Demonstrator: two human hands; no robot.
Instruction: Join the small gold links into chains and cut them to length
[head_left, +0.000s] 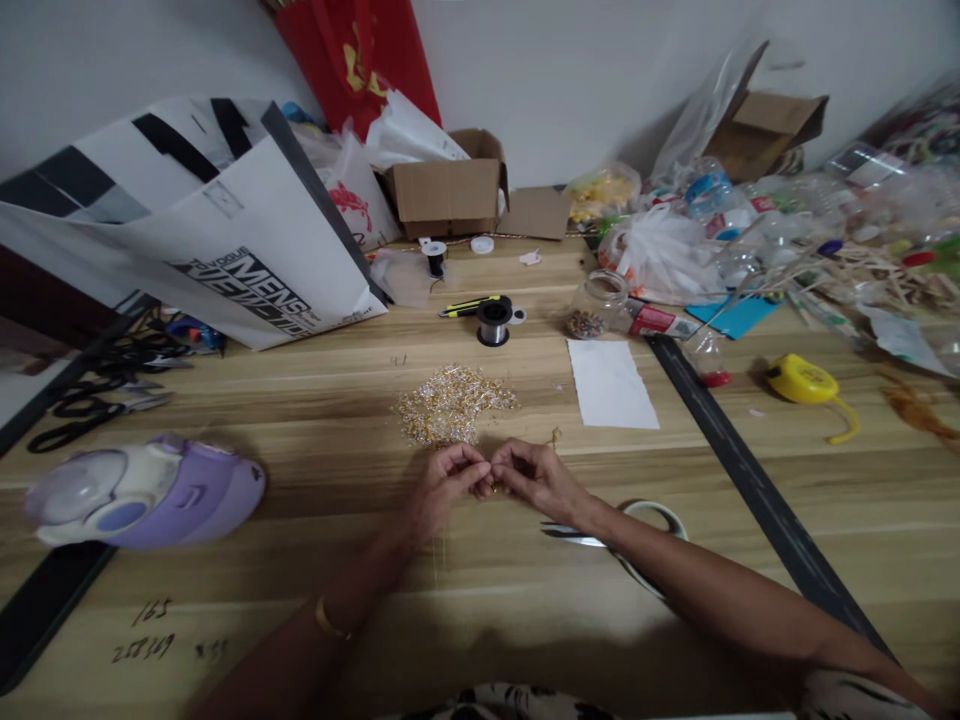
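Over the middle of the table, my left hand [456, 482] and my right hand [536, 475] meet fingertip to fingertip, both pinched closed. A tiny gold-coloured bit shows below the fingertips; what exactly they grip is too small to tell. Thin pale strands [439, 560] run down below my left hand. Just beyond my hands lies a loose pile of small gold and silver beads [452, 402]. A short gold-coloured piece [555, 437] rests beside my right hand. Scissors with white handles [658, 508] lie partly under my right forearm, blades pointing left.
Behind the pile stand a wire spool [493, 325] and a yellow utility knife [471, 307]. White paper [613, 385], a jar of beads [598, 305] and a yellow tape measure [804, 380] lie right. A purple-and-white device [150, 495], black scissors [101, 405] and a paper bag [247, 240] stand left.
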